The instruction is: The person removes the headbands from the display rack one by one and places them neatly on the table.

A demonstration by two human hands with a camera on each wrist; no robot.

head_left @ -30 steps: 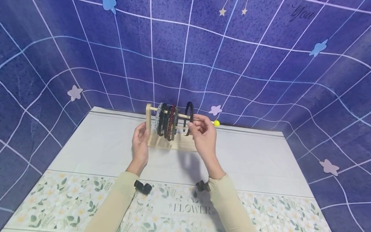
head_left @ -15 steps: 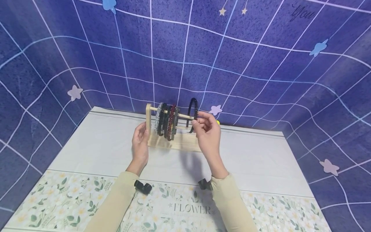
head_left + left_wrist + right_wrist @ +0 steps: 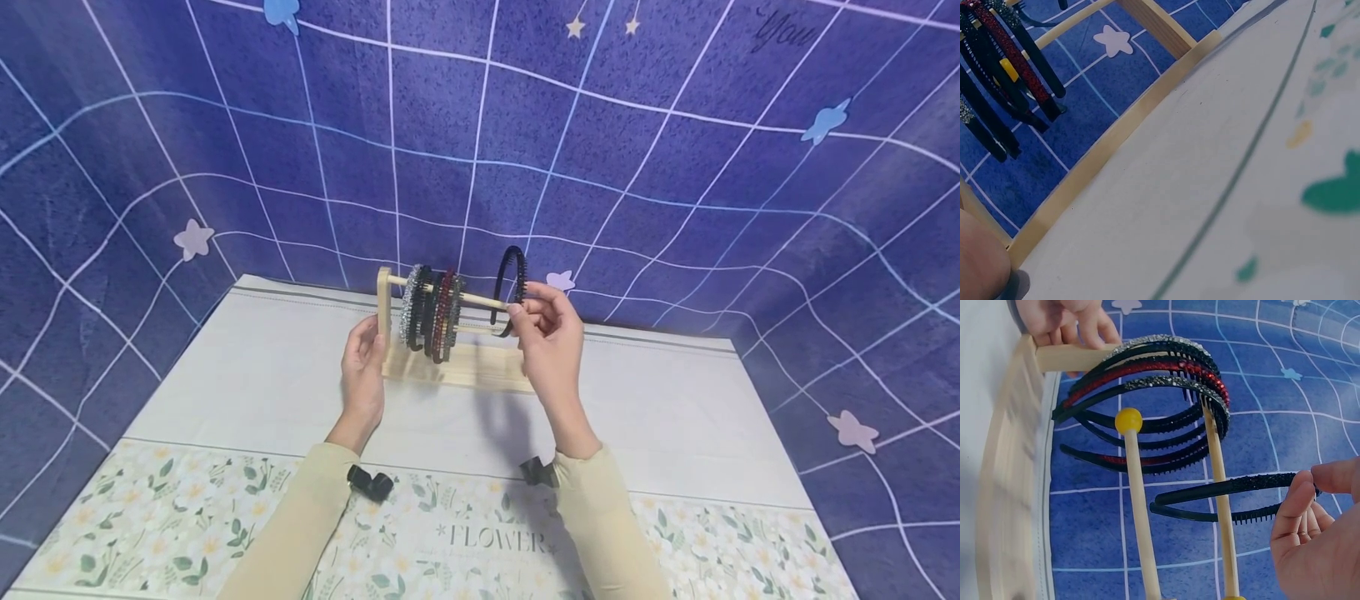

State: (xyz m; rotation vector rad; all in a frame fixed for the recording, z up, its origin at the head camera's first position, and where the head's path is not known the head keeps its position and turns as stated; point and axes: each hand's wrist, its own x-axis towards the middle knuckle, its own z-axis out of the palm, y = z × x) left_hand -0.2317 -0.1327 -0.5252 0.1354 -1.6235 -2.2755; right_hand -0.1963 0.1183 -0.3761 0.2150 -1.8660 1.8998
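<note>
A wooden headband rack stands on the table, several dark headbands bunched on its left part; among them are red and silver glittery ones. My left hand holds the rack's left upright, thumb in front. Apart from the bunch, my right hand pinches a black toothed headband between thumb and fingers at its arch. That headband still loops around a rod in the right wrist view. One rod ends in a yellow ball near the bunch.
A white tablecloth with a flowered front band lies under the rack. Blue gridded fabric with stars rises close behind and at both sides. The rack's right upright shows in the left wrist view.
My right hand has drawn the black headband rightward and slightly up along the rod, away from the bunch. My left hand has stayed at the left upright.
</note>
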